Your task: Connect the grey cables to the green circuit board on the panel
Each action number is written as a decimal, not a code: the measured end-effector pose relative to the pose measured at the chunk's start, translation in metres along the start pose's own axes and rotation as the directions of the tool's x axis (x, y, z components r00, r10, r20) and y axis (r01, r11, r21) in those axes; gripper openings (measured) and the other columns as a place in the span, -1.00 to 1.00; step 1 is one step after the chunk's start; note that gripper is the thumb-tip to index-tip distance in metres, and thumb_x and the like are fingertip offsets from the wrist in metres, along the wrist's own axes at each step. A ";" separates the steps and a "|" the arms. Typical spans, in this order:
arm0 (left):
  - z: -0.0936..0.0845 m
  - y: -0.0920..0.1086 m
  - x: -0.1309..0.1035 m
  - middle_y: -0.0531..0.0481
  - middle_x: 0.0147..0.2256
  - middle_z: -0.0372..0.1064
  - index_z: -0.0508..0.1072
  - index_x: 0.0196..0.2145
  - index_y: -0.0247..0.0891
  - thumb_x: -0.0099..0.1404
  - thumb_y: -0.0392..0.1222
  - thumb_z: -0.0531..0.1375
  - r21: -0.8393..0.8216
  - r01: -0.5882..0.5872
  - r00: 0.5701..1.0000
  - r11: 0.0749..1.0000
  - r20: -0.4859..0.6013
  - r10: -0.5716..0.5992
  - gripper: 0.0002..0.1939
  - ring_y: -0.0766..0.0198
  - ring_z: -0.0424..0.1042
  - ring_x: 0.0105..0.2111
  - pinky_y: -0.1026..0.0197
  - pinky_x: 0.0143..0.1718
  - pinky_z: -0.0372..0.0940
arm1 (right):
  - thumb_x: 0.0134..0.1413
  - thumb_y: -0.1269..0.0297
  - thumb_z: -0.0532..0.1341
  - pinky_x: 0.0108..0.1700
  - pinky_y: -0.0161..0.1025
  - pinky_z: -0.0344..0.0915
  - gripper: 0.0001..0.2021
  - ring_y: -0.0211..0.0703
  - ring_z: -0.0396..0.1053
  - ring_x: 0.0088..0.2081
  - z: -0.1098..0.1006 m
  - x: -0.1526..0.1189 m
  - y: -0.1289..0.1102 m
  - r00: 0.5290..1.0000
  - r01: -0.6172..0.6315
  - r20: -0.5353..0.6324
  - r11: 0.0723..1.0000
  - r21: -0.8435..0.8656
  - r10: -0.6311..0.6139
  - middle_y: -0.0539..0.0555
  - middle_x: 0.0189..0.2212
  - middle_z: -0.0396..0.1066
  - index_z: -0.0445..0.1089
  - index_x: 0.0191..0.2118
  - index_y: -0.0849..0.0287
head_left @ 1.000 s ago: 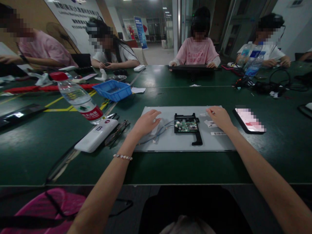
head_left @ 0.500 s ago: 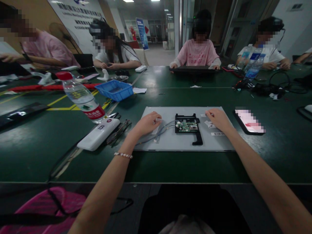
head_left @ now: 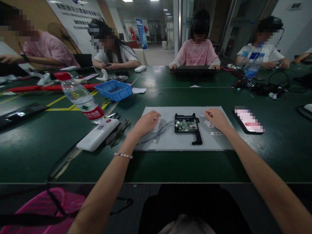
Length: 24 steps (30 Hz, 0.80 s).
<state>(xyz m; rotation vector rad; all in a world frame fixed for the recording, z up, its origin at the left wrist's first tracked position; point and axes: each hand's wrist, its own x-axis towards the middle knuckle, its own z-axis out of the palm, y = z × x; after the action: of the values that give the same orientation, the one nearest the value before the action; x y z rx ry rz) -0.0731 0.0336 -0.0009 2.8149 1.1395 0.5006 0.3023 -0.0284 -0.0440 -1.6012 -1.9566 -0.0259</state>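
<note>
A flat grey panel (head_left: 168, 143) lies on the table before me. On its middle sits a green circuit board (head_left: 187, 125) in a black plastic bracket (head_left: 198, 138), with thin grey-blue cables (head_left: 161, 131) running off to the left. My left hand (head_left: 147, 123) is over the panel's left part, its fingers curled together above a pale strip (head_left: 156, 126); whether they grip it is hidden. Over the right part, my right hand (head_left: 216, 118) has its fingers closed near white labels (head_left: 209, 123); anything between them is too small to tell.
Left of the panel are eyeglasses (head_left: 117, 134), a white power bank (head_left: 98, 134), a water bottle (head_left: 81, 100) and a blue basket (head_left: 114, 91). A phone (head_left: 248, 122) lies on the right. Several people sit across the table (head_left: 185, 165). Below left is a pink basket (head_left: 48, 208).
Both hands stay over the panel. My left fingers have shifted slightly, and my right hand has moved a touch to the left. The board and bracket keep their place.
</note>
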 end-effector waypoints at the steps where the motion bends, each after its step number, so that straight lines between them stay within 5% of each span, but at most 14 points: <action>1: 0.000 0.000 0.000 -0.09 -0.08 0.30 0.37 -0.04 -0.25 0.33 -0.24 -0.05 0.009 0.000 1.000 1.000 -0.010 0.001 -0.68 0.17 0.34 -0.10 0.14 -0.02 0.24 | 0.21 0.21 0.05 -0.14 -0.13 0.26 -0.73 -0.03 0.38 -0.20 0.001 0.000 0.000 1.000 -0.001 -0.001 1.000 0.007 0.001 0.18 -0.24 0.48 0.46 -0.19 0.20; 6: -0.002 0.012 0.008 -0.13 -0.01 0.25 0.29 0.05 -0.27 0.35 -0.21 -0.02 0.053 0.002 0.995 0.999 -0.097 0.003 -0.65 0.12 0.27 0.01 0.07 0.09 0.16 | 0.15 0.14 0.13 -0.07 -0.07 0.25 -0.73 0.00 0.36 -0.14 0.004 0.000 0.003 1.000 0.003 -0.014 1.000 0.008 -0.003 0.18 -0.20 0.45 0.46 -0.19 0.19; 10: 0.001 0.042 0.025 -0.15 0.06 0.20 0.22 0.11 -0.26 0.36 -0.16 0.00 -0.011 -0.006 0.992 1.000 -0.129 0.004 -0.62 0.11 0.23 0.06 0.04 0.12 0.13 | 0.10 0.11 0.18 -0.08 -0.04 0.26 -0.71 0.06 0.32 -0.09 0.005 0.001 0.000 0.999 -0.008 -0.047 1.000 -0.030 0.007 0.21 -0.16 0.41 0.46 -0.17 0.19; 17: 0.029 0.085 0.047 -0.40 0.24 -0.09 -0.08 0.26 -0.39 0.32 0.08 0.03 -0.136 0.130 0.990 0.982 0.068 -0.122 -0.28 -0.13 -0.04 0.25 -0.13 0.19 0.00 | 0.17 0.20 0.11 -0.16 -0.12 0.26 -0.78 0.00 0.37 -0.17 0.006 0.003 -0.011 0.999 0.035 0.034 0.991 -0.128 -0.031 0.17 -0.25 0.45 0.47 -0.24 0.16; 24: 0.046 0.092 0.031 -0.35 0.26 -0.13 -0.10 0.28 -0.33 0.36 0.14 -0.05 -0.138 0.102 0.995 0.985 0.014 -0.101 -0.31 -0.07 -0.04 0.26 -0.09 0.21 0.00 | 0.20 0.30 0.04 -0.26 -0.15 0.24 -0.74 -0.02 0.39 -0.28 0.003 0.004 -0.023 0.997 0.038 0.079 0.967 -0.253 -0.019 0.17 -0.35 0.49 0.46 -0.35 0.17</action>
<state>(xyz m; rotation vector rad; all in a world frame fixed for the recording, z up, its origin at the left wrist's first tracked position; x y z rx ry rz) 0.0234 -0.0087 -0.0190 2.6240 1.1908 0.5395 0.2801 -0.0298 -0.0371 -1.7586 -2.1040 -0.2404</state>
